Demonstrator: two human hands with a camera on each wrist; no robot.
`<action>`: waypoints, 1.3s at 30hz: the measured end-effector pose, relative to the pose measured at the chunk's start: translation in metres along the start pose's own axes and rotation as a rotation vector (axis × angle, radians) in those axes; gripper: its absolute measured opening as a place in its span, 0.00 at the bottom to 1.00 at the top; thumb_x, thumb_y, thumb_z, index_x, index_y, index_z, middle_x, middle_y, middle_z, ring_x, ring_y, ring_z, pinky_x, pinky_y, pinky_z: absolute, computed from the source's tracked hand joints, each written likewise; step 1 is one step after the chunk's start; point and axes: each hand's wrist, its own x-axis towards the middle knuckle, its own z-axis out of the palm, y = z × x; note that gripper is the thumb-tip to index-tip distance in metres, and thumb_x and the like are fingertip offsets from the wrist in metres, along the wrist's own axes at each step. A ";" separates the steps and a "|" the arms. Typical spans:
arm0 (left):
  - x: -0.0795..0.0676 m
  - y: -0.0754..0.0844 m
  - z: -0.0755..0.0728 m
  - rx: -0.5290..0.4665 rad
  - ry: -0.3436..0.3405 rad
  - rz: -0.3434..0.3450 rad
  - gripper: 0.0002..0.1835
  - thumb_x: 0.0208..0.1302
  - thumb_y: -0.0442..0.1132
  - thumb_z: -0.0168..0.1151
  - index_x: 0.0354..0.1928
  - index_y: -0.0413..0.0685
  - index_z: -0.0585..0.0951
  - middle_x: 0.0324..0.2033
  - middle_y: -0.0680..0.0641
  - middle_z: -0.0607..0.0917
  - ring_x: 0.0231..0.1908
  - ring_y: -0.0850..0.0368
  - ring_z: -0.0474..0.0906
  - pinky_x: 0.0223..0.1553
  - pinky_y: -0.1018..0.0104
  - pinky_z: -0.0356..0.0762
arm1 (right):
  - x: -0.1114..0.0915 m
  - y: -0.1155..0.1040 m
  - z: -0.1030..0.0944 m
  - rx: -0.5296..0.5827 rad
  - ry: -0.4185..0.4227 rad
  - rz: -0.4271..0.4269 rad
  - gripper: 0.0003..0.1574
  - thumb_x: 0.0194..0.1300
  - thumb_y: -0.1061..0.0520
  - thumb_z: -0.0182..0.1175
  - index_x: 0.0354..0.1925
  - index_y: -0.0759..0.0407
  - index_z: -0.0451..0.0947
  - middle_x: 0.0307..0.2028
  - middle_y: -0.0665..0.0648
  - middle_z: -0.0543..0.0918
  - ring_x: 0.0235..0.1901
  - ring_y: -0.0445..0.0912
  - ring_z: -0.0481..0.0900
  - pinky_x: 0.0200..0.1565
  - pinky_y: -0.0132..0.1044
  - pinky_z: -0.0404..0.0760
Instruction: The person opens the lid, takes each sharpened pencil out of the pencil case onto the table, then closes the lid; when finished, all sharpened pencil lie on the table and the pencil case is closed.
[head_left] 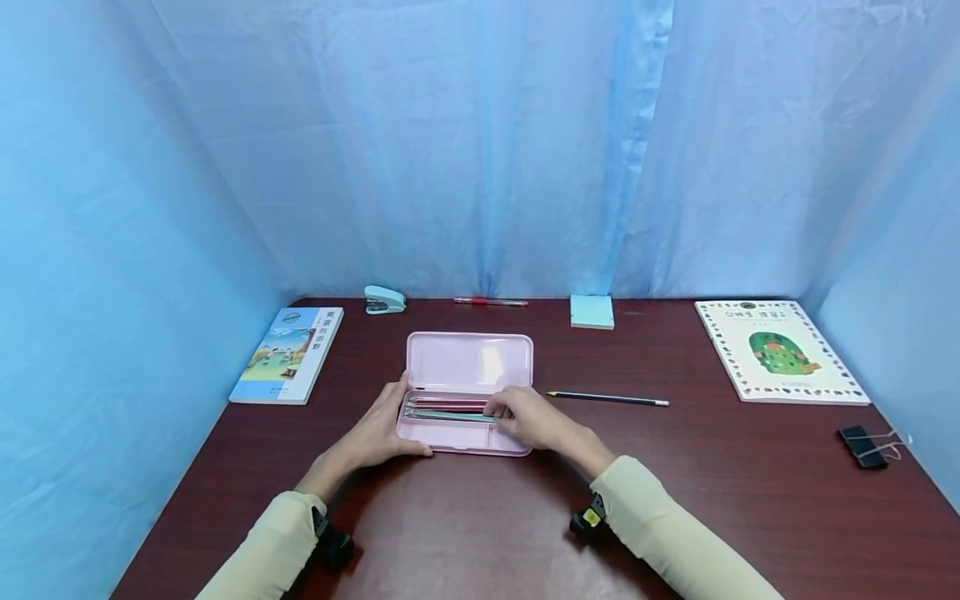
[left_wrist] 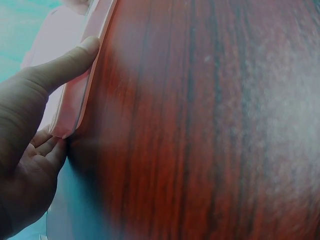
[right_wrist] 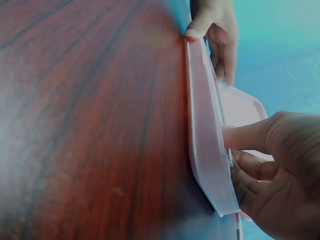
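Note:
A pink pencil case lies on the table with its lid raised at the back. Several slim pencils lie lengthwise in its rear compartment, among them a pale green pencil. My left hand grips the case's left end, thumb along the front edge and fingers at the side; the left wrist view shows that thumb on the rim. Over the right half, my right hand reaches in with bent fingers and pinches the green pencil's right end. In the right wrist view its fingers partly hide a silvery tip.
A dark pencil lies right of the case. Along the back are a stapler, a red pen and sticky notes. Books stand off left and right; a black binder clip lies far right.

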 end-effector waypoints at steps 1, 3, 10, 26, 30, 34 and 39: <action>0.000 0.000 0.000 -0.002 -0.002 -0.004 0.69 0.35 0.60 0.75 0.72 0.48 0.40 0.63 0.43 0.59 0.59 0.51 0.60 0.59 0.51 0.60 | 0.000 0.000 0.000 0.004 -0.002 0.002 0.08 0.53 0.67 0.63 0.35 0.62 0.81 0.27 0.52 0.80 0.31 0.42 0.76 0.37 0.33 0.74; 0.000 0.001 0.000 0.000 -0.007 -0.005 0.69 0.35 0.60 0.75 0.72 0.48 0.40 0.63 0.43 0.59 0.59 0.51 0.60 0.59 0.50 0.60 | 0.000 -0.001 -0.002 0.019 -0.005 0.010 0.07 0.53 0.67 0.63 0.34 0.62 0.81 0.27 0.52 0.80 0.30 0.41 0.76 0.36 0.32 0.74; 0.000 0.003 -0.002 -0.012 -0.004 0.016 0.69 0.35 0.59 0.76 0.72 0.47 0.40 0.62 0.43 0.60 0.58 0.51 0.61 0.59 0.52 0.60 | -0.012 0.001 -0.021 0.041 0.050 0.077 0.08 0.56 0.66 0.62 0.36 0.60 0.83 0.29 0.49 0.80 0.30 0.39 0.74 0.34 0.31 0.74; 0.000 0.000 0.002 -0.003 -0.003 -0.013 0.70 0.34 0.62 0.74 0.72 0.49 0.39 0.62 0.44 0.60 0.58 0.52 0.61 0.59 0.52 0.61 | -0.113 0.067 -0.092 -0.044 0.194 0.203 0.09 0.57 0.62 0.63 0.38 0.52 0.83 0.32 0.45 0.79 0.30 0.37 0.71 0.33 0.34 0.72; 0.000 0.001 0.002 -0.007 -0.003 -0.013 0.69 0.34 0.62 0.75 0.72 0.49 0.40 0.61 0.44 0.61 0.57 0.51 0.61 0.59 0.52 0.61 | -0.139 0.085 -0.097 -0.076 0.200 0.276 0.09 0.57 0.61 0.63 0.37 0.49 0.83 0.31 0.44 0.78 0.29 0.36 0.70 0.32 0.33 0.70; 0.000 0.001 0.002 -0.007 0.005 0.001 0.69 0.34 0.61 0.75 0.72 0.48 0.41 0.61 0.44 0.61 0.57 0.51 0.61 0.58 0.51 0.61 | -0.157 0.097 -0.096 -0.083 0.193 0.329 0.09 0.58 0.61 0.63 0.37 0.49 0.83 0.31 0.44 0.78 0.29 0.36 0.70 0.31 0.32 0.70; 0.000 0.001 0.001 -0.009 0.010 0.005 0.69 0.34 0.60 0.75 0.72 0.47 0.41 0.61 0.43 0.61 0.57 0.50 0.61 0.58 0.51 0.61 | -0.163 0.107 -0.092 -0.077 0.210 0.332 0.09 0.57 0.61 0.63 0.37 0.49 0.83 0.30 0.44 0.78 0.28 0.36 0.69 0.30 0.32 0.69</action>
